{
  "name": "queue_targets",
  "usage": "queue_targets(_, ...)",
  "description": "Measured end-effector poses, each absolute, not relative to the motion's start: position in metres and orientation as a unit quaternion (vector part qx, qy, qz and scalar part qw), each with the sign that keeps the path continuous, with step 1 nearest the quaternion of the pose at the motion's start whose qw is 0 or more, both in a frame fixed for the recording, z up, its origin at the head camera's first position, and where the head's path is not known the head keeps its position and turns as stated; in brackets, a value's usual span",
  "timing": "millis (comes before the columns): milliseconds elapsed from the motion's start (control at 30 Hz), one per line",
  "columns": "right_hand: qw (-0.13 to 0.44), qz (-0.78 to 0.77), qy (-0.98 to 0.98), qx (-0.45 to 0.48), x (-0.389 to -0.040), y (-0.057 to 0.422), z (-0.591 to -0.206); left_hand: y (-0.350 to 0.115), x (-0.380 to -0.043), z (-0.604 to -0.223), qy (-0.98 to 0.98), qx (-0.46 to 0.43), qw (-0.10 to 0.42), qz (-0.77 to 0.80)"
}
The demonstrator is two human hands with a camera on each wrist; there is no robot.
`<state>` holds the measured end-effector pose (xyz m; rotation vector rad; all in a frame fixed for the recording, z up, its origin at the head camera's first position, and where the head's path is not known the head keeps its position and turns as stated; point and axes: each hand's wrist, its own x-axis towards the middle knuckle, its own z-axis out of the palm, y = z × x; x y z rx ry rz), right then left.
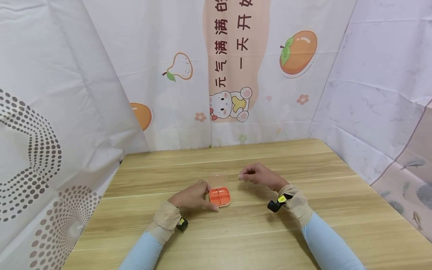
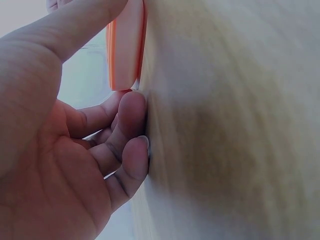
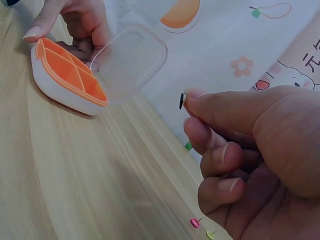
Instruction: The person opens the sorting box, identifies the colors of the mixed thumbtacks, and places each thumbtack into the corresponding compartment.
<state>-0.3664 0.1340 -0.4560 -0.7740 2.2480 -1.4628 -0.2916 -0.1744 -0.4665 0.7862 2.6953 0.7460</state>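
A small pill box [image 1: 219, 197] with an orange four-part insert and white outer shell sits on the table, its clear lid [image 1: 217, 181] swung back. My left hand [image 1: 191, 196] holds the box from the left, thumb at the near corner and fingers by the lid side. In the left wrist view the fingertips are right at the box's end [image 2: 127, 45]. To the right of the box, raised over the table, my right hand [image 1: 264, 176] pinches a black flat-headed thumbtack [image 3: 181, 101] between thumb and index finger. No tack shows in the box's compartments.
A pink thumbtack [image 3: 195, 223] and a yellow thumbtack [image 3: 211, 234] lie on the wood-grain table [image 1: 243, 236] below the right hand. Printed curtains [image 1: 168, 112] hang behind the table and along both sides.
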Motion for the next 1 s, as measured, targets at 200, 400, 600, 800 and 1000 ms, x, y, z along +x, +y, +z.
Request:
queue_targets(200,0.182,-0.515,0.791,-0.274,-0.364,0.131,-0.454,-0.175,-0.293,-0.468,0.921,0.267,0.117,0.257)
queue_targets(400,0.185,-0.504,0.797,-0.276,-0.360,0.126,-0.455,-0.175,-0.292,-0.466,0.924,0.267,0.113,0.249)
queue_targets(600,0.180,-0.496,0.802,-0.280,-0.359,0.122,-0.457,-0.175,-0.292,-0.467,0.924,0.266,0.114,0.251)
queue_targets(800,0.182,-0.497,0.799,-0.284,-0.359,0.120,-0.459,-0.175,-0.293,-0.468,0.924,0.263,0.117,0.251)
queue_targets(1000,0.184,-0.493,0.799,-0.292,-0.357,0.117,-0.458,-0.174,-0.293,-0.467,0.923,0.269,0.115,0.249)
